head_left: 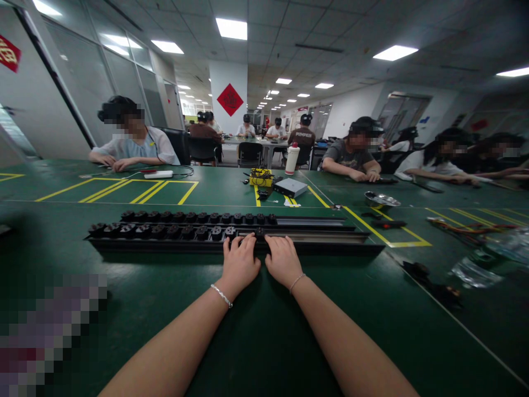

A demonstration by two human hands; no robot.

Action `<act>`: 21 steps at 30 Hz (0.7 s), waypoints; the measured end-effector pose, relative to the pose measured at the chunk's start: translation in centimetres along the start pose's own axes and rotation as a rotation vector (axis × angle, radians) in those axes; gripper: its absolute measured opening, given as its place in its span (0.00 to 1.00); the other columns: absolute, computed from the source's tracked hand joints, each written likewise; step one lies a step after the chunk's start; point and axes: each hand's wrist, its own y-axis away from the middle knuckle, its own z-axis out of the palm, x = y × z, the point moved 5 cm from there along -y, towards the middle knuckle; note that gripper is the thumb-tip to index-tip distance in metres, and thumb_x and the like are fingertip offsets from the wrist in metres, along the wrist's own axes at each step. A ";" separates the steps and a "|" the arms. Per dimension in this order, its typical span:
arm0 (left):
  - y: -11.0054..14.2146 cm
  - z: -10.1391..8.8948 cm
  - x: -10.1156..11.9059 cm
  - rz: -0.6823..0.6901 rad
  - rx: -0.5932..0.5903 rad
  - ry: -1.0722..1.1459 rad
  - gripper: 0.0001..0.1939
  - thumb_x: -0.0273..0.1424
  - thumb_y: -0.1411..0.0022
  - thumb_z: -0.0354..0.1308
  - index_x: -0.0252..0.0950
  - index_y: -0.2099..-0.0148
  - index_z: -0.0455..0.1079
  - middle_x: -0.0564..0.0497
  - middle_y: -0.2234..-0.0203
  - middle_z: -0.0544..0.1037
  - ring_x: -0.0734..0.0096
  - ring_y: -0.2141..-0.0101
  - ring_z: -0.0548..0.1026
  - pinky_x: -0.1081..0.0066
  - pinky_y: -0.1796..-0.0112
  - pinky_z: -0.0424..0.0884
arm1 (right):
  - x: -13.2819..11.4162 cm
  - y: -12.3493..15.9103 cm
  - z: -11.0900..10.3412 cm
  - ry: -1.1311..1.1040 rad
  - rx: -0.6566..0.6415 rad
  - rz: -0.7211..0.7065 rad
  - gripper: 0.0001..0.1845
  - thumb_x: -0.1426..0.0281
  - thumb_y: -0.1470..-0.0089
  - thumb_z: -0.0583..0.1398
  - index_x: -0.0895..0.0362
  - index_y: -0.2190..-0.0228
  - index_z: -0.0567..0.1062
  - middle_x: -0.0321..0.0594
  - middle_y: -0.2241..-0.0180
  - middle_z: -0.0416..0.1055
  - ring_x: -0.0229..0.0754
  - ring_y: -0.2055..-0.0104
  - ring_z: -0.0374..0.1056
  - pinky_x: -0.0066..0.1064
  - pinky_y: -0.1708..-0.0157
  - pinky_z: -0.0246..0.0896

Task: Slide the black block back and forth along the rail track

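Observation:
Two long black rails lie side by side across the green table. The near rail (330,241) carries a row of several black socket modules (157,230) on its left half. The far rail (309,221) holds a similar row. My left hand (238,259) and my right hand (281,258) rest side by side on the near rail, fingers curled down over a black module (259,234) at the end of the row. Each wrist wears a thin bracelet. What the fingertips grip is hidden under them.
A yellow box of parts (261,177), a grey box (290,187) and a white bottle (291,159) stand beyond the rails. A metal bowl (381,199), clear bags (475,270) and wires (471,227) lie to the right. Other people sit around the tables.

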 end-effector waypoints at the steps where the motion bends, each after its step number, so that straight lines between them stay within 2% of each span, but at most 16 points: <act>1: 0.0 0.0 0.0 0.001 0.000 0.001 0.26 0.30 0.47 0.52 0.40 0.44 0.62 0.49 0.44 0.69 0.56 0.46 0.63 0.48 0.41 0.46 | 0.0 0.0 0.0 -0.002 0.003 -0.001 0.27 0.73 0.50 0.52 0.60 0.47 0.66 0.47 0.50 0.69 0.45 0.47 0.60 0.41 0.39 0.38; 21: 0.0 0.0 0.0 0.026 0.009 0.003 0.26 0.30 0.48 0.51 0.40 0.44 0.62 0.50 0.44 0.68 0.54 0.47 0.62 0.45 0.42 0.46 | 0.1 0.1 0.2 -0.014 0.030 0.007 0.27 0.73 0.50 0.52 0.61 0.47 0.67 0.47 0.49 0.68 0.46 0.46 0.59 0.42 0.39 0.39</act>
